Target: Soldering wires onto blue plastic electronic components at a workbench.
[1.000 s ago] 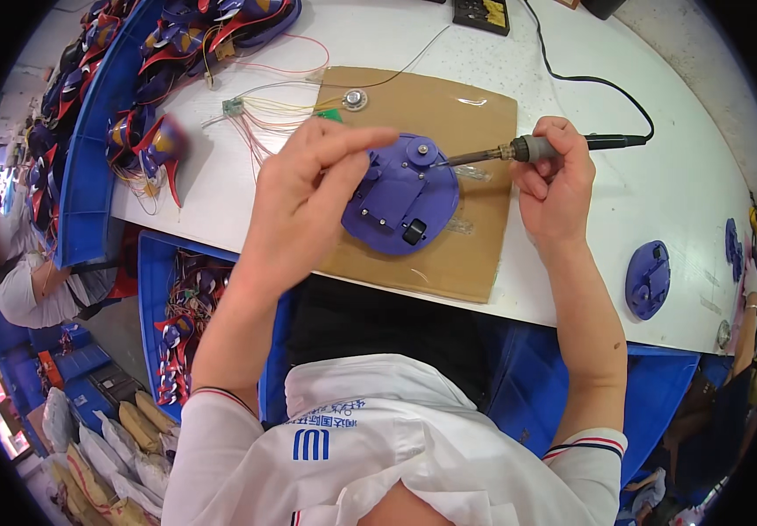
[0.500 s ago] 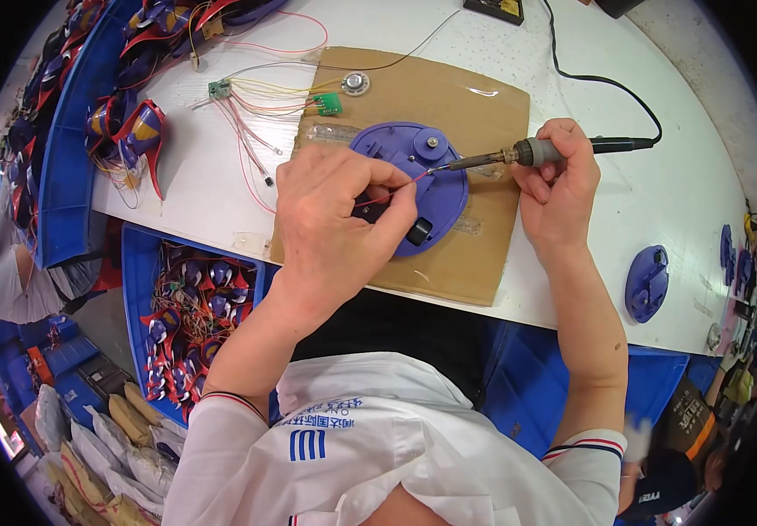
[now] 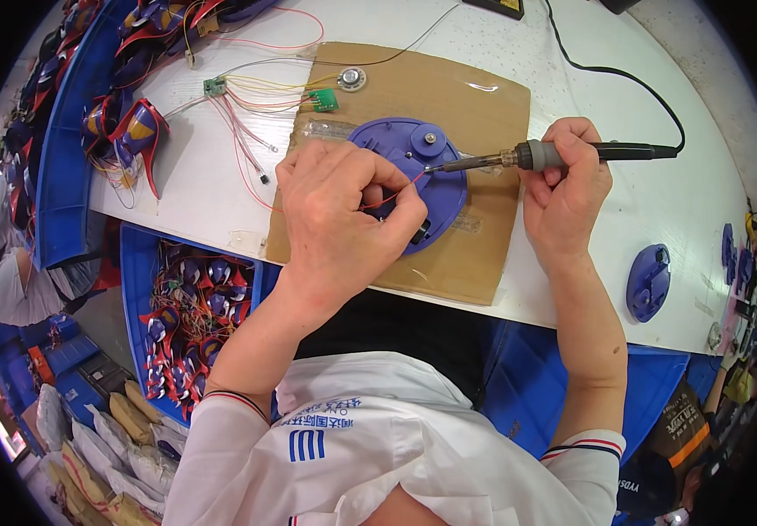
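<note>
A round purple plastic housing (image 3: 445,197) lies on a sheet of cardboard (image 3: 449,279). My left hand (image 3: 343,206) is over its left side, thumb and forefinger pinched on a thin red wire (image 3: 417,178). In my right hand (image 3: 569,184) is a soldering iron (image 3: 543,155), gripped by its grey sleeve and pointing left. The iron's tip meets the housing near the wire's end; whether it touches the wire itself is too small to tell. Wires run from a small circuit board (image 3: 214,87) to a green board (image 3: 323,100) and a round metal speaker (image 3: 351,79).
Blue bins of purple-and-red parts stand at the left (image 3: 67,149) and below the table edge (image 3: 137,289). Another purple housing (image 3: 649,282) lies at the right. The iron's black cord (image 3: 624,86) curves across the white table (image 3: 694,193). A dark tray (image 3: 497,7) sits at the back.
The soldering iron's handle and my right hand have shifted slightly right. The small boards and speaker have moved a little left with the cardboard. My left hand keeps its pinch on the red wire.
</note>
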A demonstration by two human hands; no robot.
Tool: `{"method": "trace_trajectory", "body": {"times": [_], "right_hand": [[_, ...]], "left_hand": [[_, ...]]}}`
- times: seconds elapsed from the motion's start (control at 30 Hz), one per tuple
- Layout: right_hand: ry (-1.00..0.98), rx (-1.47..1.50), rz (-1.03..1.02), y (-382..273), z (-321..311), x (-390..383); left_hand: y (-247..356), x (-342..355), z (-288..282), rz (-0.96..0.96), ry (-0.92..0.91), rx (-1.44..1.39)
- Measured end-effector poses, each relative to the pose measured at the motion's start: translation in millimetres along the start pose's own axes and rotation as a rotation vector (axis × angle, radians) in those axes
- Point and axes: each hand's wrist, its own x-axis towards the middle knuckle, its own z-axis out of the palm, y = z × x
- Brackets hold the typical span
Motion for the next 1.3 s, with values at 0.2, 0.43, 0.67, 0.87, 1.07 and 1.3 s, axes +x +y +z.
{"method": "trace_trajectory", "body": {"times": [0.2, 0.43, 0.67, 0.87, 1.07, 1.3], "right_hand": [[0.013, -0.035, -0.068, -0.3, 2.0, -1.7], [-0.004, -0.06, -0.122, 1.4, -0.9, -1.2], [-0.029, -0.074, -0.15, 1.0, -1.3, -3.2], [-0.044, -0.117, -0.215, 2.0, -2.4, -4.0], [-0.043, -0.108, -0.211, 1.0, -2.3, -4.3], [-0.034, -0.135, -0.208, -1.8, 0.3, -5.0]], "left_hand": [[1.3, 0.7, 0.5, 0.005, -0.001, -0.002], [2.6, 2.7, 1.3, 0.002, 0.002, -0.011], [3.1, 2.8, 1.6, -0.007, -0.005, 0.0], [3.1, 2.6, 1.7, 0.002, -0.012, 0.031], [2.4, 1.9, 1.1, -0.018, -0.016, 0.0], [3.4, 3.2, 1.9, -0.018, -0.007, -0.015]]}}
